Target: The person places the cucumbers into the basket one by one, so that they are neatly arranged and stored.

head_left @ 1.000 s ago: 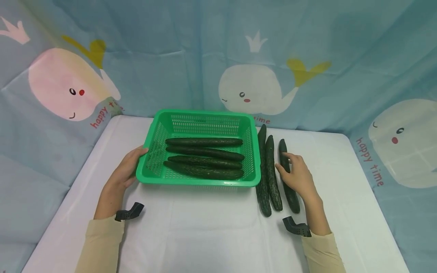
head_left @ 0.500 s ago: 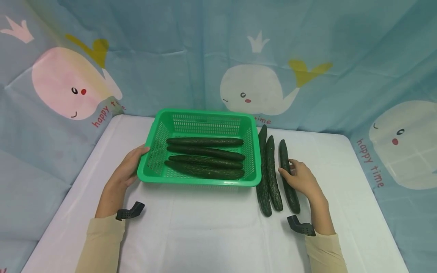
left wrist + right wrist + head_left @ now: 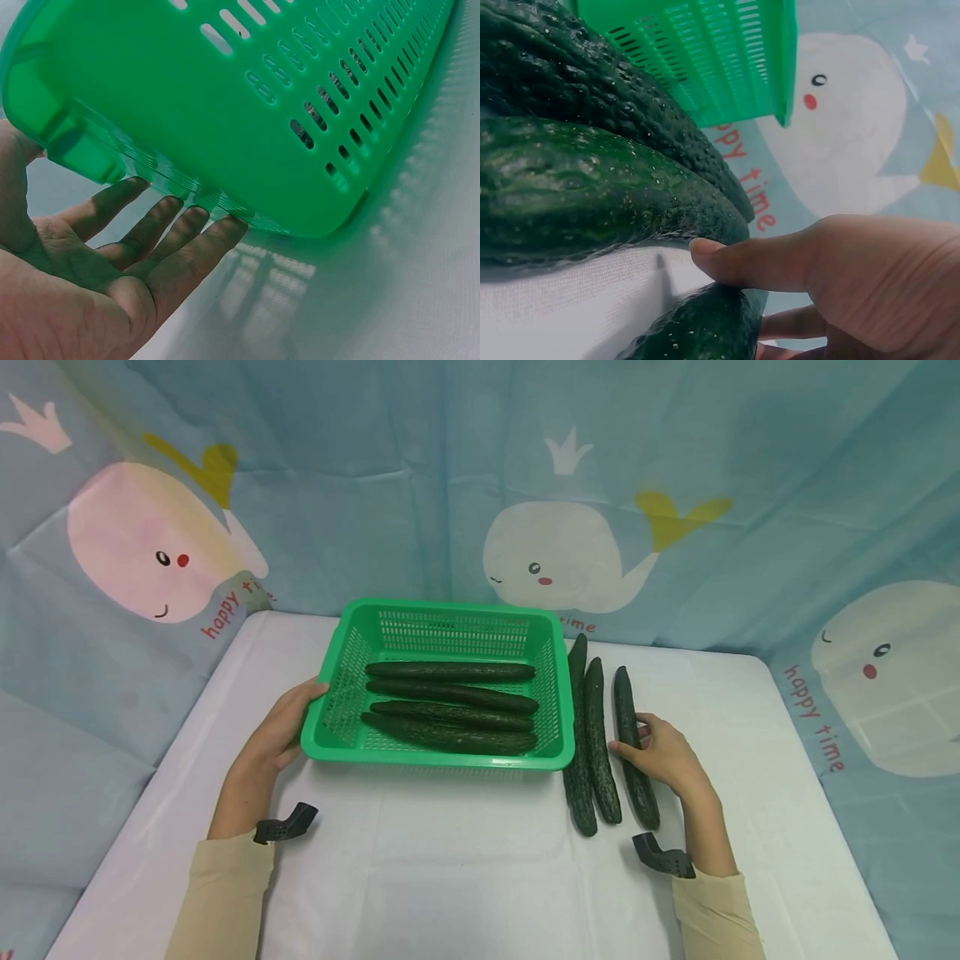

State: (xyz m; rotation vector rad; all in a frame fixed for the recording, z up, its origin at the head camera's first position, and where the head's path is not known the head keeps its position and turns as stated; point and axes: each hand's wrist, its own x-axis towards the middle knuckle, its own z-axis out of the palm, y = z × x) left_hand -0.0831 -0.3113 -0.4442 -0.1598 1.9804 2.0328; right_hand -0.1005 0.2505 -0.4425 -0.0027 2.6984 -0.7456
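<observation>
Two cucumbers (image 3: 597, 739) lie between basket (image 3: 438, 760) and right-hand fingers (image 3: 795, 322).

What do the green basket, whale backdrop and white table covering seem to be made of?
The green basket looks like moulded plastic: smooth, slightly glossy, translucent, with neat slots. The whale backdrop seems thin, matte printed cloth, given its folds and creases; fibre unclear. The white table covering is probably matte fabric, showing fine weave-like grain in the right wrist view.

Around the white counter (image 3: 450, 885), left, far and right, hangs a blue curtain (image 3: 412, 527) printed with a pink whale (image 3: 131, 535) at left, white whales (image 3: 558, 547) far and right, and red lettering (image 3: 801, 691).
</observation>
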